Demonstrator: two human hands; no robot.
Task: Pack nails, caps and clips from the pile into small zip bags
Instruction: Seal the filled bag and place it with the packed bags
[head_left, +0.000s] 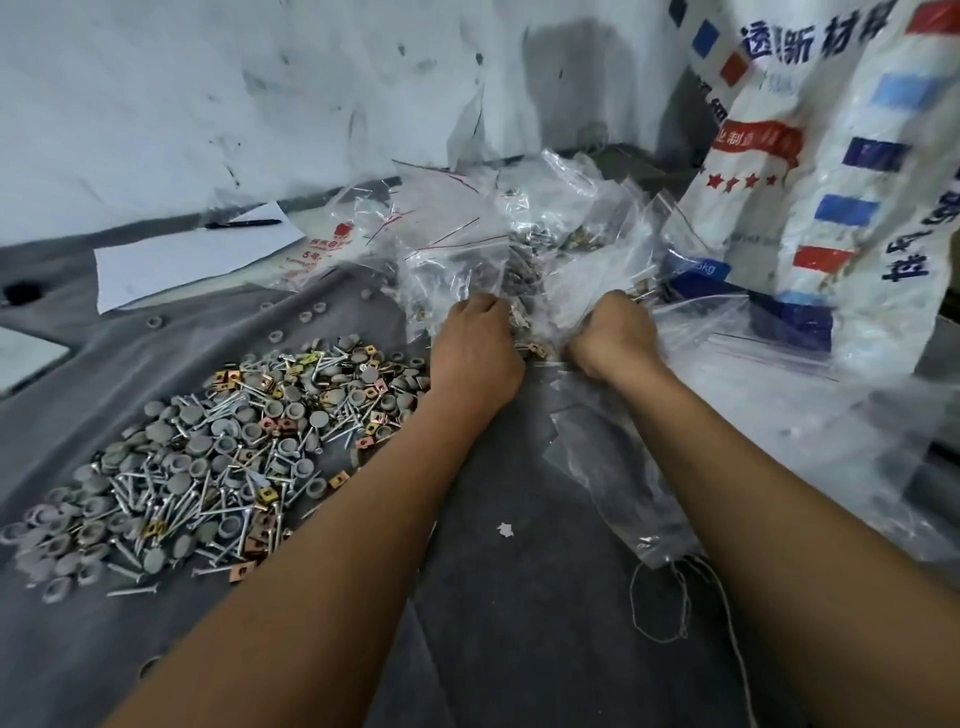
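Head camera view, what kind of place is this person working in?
Probably an informal workshop or storeroom used for packing hardware. A loose pile of nails, caps and clips lies on a grey cloth, a heap of small zip bags sits ahead, and a printed woven sack stands against a scuffed white wall.

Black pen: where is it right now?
Head view, far left: the black pen lies on the white paper sheet by the wall, behind the pile of nails, caps and clips.

Pile (218, 452) left, zip bags (498, 249) behind both hands, sack (841, 182) far right.
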